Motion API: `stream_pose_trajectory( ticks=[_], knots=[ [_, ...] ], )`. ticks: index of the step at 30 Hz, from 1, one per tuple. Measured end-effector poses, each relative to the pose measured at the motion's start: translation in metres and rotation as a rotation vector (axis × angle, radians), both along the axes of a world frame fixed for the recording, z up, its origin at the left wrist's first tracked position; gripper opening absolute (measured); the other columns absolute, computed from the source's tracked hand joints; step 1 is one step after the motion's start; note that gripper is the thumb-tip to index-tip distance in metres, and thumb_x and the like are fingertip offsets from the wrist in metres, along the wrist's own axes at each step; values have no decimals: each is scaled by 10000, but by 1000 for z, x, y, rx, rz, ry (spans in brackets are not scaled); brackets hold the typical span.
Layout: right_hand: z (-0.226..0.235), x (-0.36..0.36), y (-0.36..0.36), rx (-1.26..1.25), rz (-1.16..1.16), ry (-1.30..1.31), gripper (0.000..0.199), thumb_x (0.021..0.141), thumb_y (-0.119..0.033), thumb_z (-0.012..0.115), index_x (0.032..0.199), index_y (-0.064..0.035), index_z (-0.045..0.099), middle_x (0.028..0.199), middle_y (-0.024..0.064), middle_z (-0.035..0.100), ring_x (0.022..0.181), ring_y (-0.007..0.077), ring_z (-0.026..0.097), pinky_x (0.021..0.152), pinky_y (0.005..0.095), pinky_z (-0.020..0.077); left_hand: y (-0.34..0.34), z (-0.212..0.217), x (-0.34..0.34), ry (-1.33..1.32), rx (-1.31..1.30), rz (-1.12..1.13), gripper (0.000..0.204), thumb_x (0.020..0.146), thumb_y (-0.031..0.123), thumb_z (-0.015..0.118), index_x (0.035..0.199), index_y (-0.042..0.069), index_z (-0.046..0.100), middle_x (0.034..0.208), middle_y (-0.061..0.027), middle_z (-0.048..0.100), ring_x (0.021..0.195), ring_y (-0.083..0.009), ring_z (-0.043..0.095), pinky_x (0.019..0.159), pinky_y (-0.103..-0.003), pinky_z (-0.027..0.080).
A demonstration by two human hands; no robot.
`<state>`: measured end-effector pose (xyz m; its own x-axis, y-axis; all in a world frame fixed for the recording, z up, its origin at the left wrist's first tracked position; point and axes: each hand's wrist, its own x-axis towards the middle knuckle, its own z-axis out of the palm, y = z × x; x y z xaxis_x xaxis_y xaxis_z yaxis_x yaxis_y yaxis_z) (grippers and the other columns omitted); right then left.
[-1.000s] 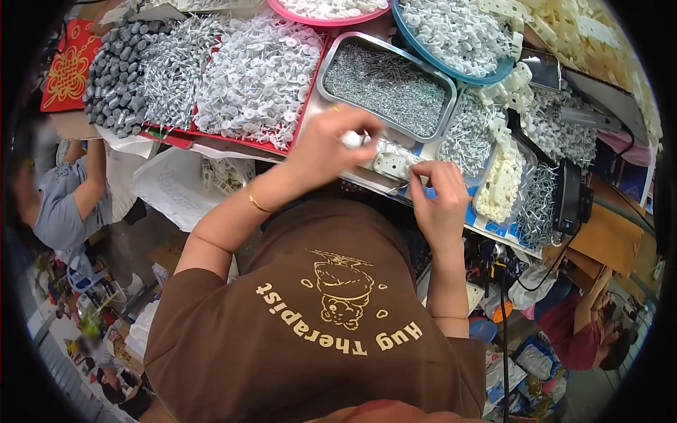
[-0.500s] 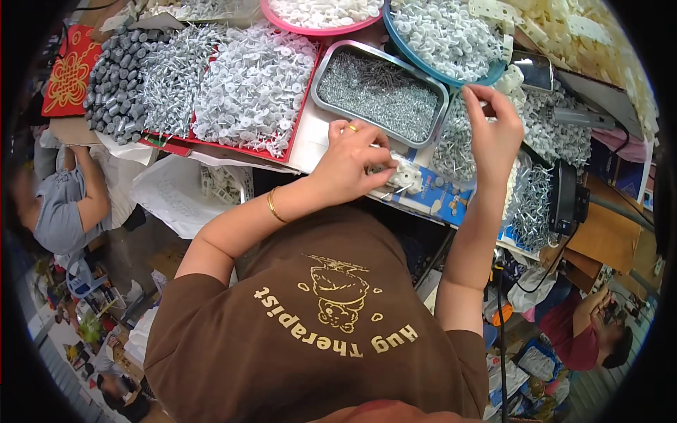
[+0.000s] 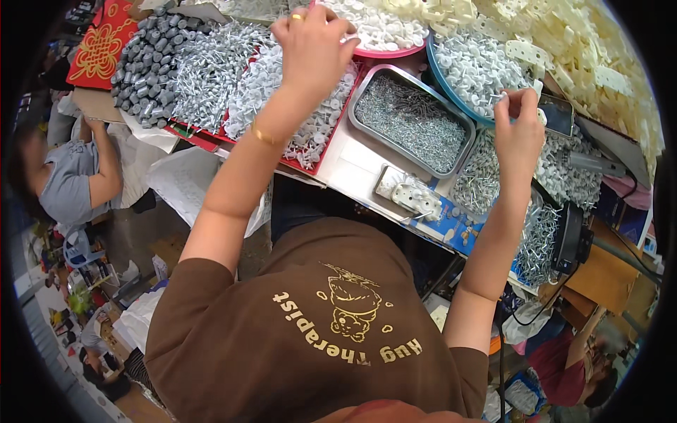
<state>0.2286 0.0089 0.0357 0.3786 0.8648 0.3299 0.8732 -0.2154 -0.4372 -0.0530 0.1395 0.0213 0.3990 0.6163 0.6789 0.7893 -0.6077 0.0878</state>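
Observation:
My left hand is raised over the far edge of the white plastic disc-topped pieces, beside the pink basin. Its fingers are curled, thumb and forefinger close together; whatever they hold does not show. My right hand is at the near rim of the blue basin, thumb and forefinger pinched on a small white plastic piece. Between my arms, near the table edge, lies a white block with holes, with thin metal pins beside it.
A metal tray of small screws stands mid-table. Grey plugs and metal nails are heaped at left. More metal pieces lie at right by a black device. Cream plastic parts pile up behind. Other people sit on both sides.
My left hand has left the white block and moved up and away, to the pink basin. My right hand stays pinched near the blue basin. The view has shifted slightly.

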Motion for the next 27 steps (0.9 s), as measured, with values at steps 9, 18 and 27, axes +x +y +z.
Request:
stream_pose_trajectory(
  ticks=[9, 18, 27],
  knots=[
    [16, -51, -52, 225, 261, 692, 108, 915, 7, 721, 1019, 15, 691, 973, 39, 699, 859, 75, 622, 784, 217, 494, 48, -12, -14, 134, -171, -84, 52, 815, 239, 769, 857, 209, 762, 960, -3, 673, 1003, -210, 593, 953, -440, 299],
    [16, -68, -76, 328, 246, 932, 78, 990, 0, 608, 1064, 23, 615, 1026, 115, 706, 900, 146, 686, 845, 274, 552, -24, -12, -9, -805, -1020, -617, 166, 947, 107, 689, 1095, 35, 670, 949, -51, 730, 870, -169, 683, 775, -299, 540],
    [-9, -112, -68, 207, 320, 1037, 76, 1038, -50, 544, 1080, 0, 506, 1079, 164, 713, 951, 122, 643, 867, 252, 494, -103, -27, 7, -1346, -1906, -782, 192, 1004, 83, 619, 1176, -4, 628, 1086, -100, 714, 934, -134, 695, 859, -275, 587]
  ],
)
